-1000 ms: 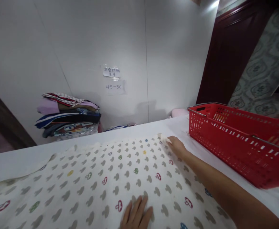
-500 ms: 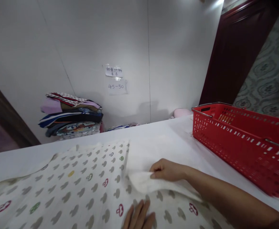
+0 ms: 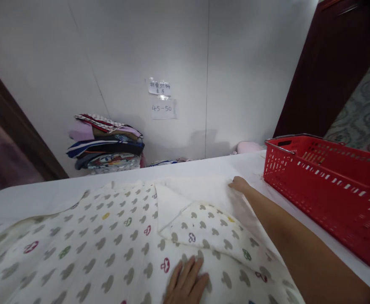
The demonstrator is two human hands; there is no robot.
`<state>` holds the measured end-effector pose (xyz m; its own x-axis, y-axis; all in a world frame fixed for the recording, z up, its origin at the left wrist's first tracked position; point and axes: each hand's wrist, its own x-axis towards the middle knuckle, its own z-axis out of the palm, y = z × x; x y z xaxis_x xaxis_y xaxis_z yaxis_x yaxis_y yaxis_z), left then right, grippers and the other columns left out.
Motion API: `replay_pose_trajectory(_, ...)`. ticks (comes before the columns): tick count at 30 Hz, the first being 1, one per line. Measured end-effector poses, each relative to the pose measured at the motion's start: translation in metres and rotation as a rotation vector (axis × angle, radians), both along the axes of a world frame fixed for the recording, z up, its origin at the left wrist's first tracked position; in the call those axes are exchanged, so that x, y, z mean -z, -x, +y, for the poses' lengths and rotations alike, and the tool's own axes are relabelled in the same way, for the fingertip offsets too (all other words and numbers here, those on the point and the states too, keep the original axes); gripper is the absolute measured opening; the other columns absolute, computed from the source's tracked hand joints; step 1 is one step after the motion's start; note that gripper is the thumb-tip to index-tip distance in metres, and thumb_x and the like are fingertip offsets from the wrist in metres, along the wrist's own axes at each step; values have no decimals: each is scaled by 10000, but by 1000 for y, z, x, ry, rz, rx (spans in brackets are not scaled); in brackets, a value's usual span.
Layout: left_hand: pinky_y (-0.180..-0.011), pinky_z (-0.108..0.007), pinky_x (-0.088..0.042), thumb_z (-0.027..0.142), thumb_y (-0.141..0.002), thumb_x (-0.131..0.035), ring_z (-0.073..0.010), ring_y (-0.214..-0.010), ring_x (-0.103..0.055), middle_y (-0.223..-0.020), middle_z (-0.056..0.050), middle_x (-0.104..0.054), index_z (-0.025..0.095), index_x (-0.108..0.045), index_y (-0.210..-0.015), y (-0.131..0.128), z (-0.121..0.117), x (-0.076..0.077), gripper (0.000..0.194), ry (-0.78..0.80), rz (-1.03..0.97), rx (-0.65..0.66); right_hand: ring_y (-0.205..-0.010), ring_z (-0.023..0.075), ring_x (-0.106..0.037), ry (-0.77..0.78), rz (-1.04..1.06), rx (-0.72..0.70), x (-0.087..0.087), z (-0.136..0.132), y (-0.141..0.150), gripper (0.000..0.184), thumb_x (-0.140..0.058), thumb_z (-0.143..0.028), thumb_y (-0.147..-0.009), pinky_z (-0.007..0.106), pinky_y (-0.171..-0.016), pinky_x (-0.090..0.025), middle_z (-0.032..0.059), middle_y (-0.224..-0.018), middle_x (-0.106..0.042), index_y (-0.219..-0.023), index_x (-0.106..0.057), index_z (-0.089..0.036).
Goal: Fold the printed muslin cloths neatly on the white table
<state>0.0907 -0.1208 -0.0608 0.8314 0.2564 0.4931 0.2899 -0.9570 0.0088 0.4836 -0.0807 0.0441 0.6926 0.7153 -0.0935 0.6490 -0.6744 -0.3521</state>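
Observation:
A white cloth item with grey, pink, green and yellow mushroom prints [image 3: 109, 249] lies spread over the table. My left hand [image 3: 186, 283] rests flat on it at the bottom centre, fingers a little apart. Farther away and to the right, my right hand [image 3: 238, 184] has its fingers closed at the far edge of the plain white layer. Between the hands, a flap of the printed layer [image 3: 210, 230] is folded over, with some plain white underside showing. Whether the piece is a garment or a blanket I cannot tell.
A red plastic basket [image 3: 324, 185] with metal handles stands on the white table [image 3: 93, 179] at right. Stacked folded clothes [image 3: 109, 145] sit against the wall behind the table's left part. Paper signs [image 3: 163, 109] are taped to the wall, and a pink item [image 3: 248, 147] lies behind the table.
My right hand has moved away from me and to the right, to the far edge of the cloth. A printed flap now lies folded over. My left hand stays flat on the cloth.

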Motion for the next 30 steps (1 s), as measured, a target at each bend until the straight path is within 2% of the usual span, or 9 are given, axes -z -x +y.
replay_pose_trajectory(5,-985,-388,-383,475,-788,-503,-223,-1221,-415,-1358,-19,-423,301,-490,-1220,7,2,-31,465,134,166,157,-960,256,-539,-93,-67,-189,-10,1,58,272,-506,-234,-789,299,-754,-387,107,-1022,-626,-1025,-608,-147)
replay_pose_trajectory(8,-1027,-413,-336,382,-795,-519,-207,-1245,-382,-1369,-3,-410,306,-492,-1217,12,-7,-52,430,306,143,108,-870,182,-556,-171,30,-475,-16,-14,97,242,-555,-341,-774,242,-729,-386,12,-931,-649,-976,-619,-224)
replay_pose_trajectory(10,-1023,-368,-349,352,-814,-498,-176,-1213,-422,-1330,-1,-460,299,-520,-1189,14,-8,-66,379,450,94,39,-752,151,-558,-274,131,-604,-18,-24,109,238,-514,-378,-795,229,-665,-391,2,-824,-650,-914,-627,-206)
replay_pose_trajectory(14,-914,-281,-429,363,-859,-413,-143,-1032,-552,-1126,2,-617,259,-594,-1081,2,15,-97,304,659,55,-201,-674,150,-540,-308,197,-539,-12,-31,116,232,-468,-323,-798,240,-616,-379,28,-744,-637,-810,-637,-164)
replay_pose_trajectory(17,-896,-307,-405,324,-853,-418,-168,-978,-556,-1041,-21,-640,221,-619,-1004,-18,47,-111,272,546,105,-270,-731,159,-543,-290,176,-583,-2,-32,132,240,-482,-342,-791,244,-649,-377,42,-827,-639,-846,-641,-171)
replay_pose_trajectory(19,-873,-316,-395,298,-843,-425,-182,-957,-548,-1001,-52,-635,188,-627,-943,-34,66,-111,251,476,180,-327,-718,157,-531,-262,115,-608,4,-32,145,265,-509,-374,-777,245,-639,-367,44,-846,-629,-900,-630,-173)
replay_pose_trajectory(23,-873,-349,-364,334,-827,-441,-227,-1015,-505,-1023,-104,-603,141,-610,-942,-62,84,-94,281,424,241,-503,-682,153,-510,-150,110,-542,11,-32,152,267,-574,-324,-714,245,-609,-343,38,-788,-609,-922,-621,-163)
replay_pose_trajectory(26,-886,-362,-349,380,-811,-456,-240,-1031,-494,-1040,-110,-592,138,-592,-974,-76,87,-84,322,422,216,-555,-736,174,-511,-250,203,-432,16,-31,143,306,-659,-285,-614,260,-641,-347,53,-831,-612,-891,-635,-156)
replay_pose_trajectory(30,-880,-363,-356,382,-746,-530,-246,-1028,-517,-1053,-101,-601,175,-566,-996,-88,94,-81,327,519,200,-616,-602,140,-495,-313,354,-393,13,-31,132,115,-642,-233,-597,241,-564,-353,11,-634,-589,-682,-628,-157)
